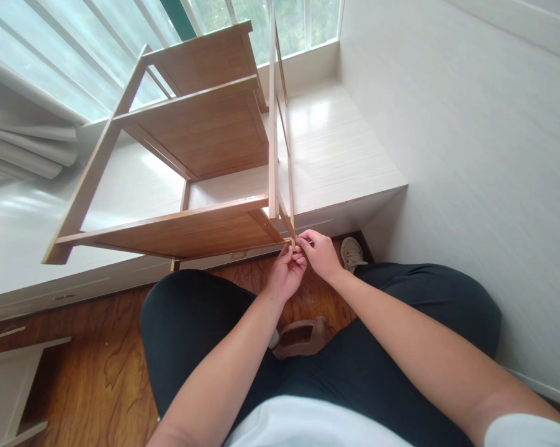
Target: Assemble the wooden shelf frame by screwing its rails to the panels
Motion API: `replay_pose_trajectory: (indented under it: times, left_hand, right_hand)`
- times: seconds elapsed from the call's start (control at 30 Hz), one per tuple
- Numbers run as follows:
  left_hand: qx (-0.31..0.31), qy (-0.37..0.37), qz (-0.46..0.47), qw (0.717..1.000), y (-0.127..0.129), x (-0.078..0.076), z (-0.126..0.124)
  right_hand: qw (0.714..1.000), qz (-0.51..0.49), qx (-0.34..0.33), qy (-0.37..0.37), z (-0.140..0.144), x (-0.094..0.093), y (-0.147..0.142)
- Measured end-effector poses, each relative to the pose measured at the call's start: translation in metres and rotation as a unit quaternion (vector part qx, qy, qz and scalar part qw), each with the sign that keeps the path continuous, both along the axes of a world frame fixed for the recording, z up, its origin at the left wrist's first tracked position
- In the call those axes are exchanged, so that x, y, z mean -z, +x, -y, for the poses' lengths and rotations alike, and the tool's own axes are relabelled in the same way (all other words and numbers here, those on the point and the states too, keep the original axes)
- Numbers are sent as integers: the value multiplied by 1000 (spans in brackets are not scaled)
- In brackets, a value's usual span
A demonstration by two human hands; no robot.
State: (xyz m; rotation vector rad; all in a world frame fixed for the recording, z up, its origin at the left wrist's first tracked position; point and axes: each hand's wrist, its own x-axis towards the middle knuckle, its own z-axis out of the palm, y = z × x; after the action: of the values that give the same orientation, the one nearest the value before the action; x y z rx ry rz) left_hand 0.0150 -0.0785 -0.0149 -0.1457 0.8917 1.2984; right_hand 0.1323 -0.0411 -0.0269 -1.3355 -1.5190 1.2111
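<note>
A wooden shelf rack (224, 127) with several panels lies tipped on the pale ledge, its slatted side toward the right. My left hand (287, 271) is closed, palm up, with thumb and fingers pinching the near end of a thin shelf leg (293, 244). Close against it, my right hand (321, 254) has its fingertips together at the same leg end. Something small and dark may be between those right fingertips, too small to name. Both hands are just past the rack's lowest panel (205, 233), between my knees.
The white ledge (345, 149) runs below the window, with drawer fronts under it. A white wall (485, 155) rises on the right. A grey curtain (23, 124) hangs at left. A brown stool-like object (308, 338) is beneath me, and a pale panel (10, 388) lies on the wooden floor (94, 366).
</note>
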Motion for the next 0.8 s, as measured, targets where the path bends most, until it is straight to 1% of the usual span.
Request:
replay_pose_trajectory:
  times: [0.13,0.3,0.43,0.57,0.7,0.8]
  left_hand:
    - [-1,4,5,1000,-1,3,1]
    - [8,15,-8,1000,-1,4,1]
    - [28,14,-39,999,-4,2,3]
    - [40,1,-89,995,-12,1,5]
    - [6,-4,-138,990,-23,-1,6]
    - [-23,-3,-158,987,-27,-4,7]
  right_hand:
    - [999,39,-14,21,-1,1,1]
    - [998,55,-22,25,-1,1,2]
    - [998,61,-27,17,-2,1,2]
    - [998,51,-34,16,-2,1,2]
    - [997,59,-29,27,-2,4,1]
    - [997,62,-30,29,-3,4,2]
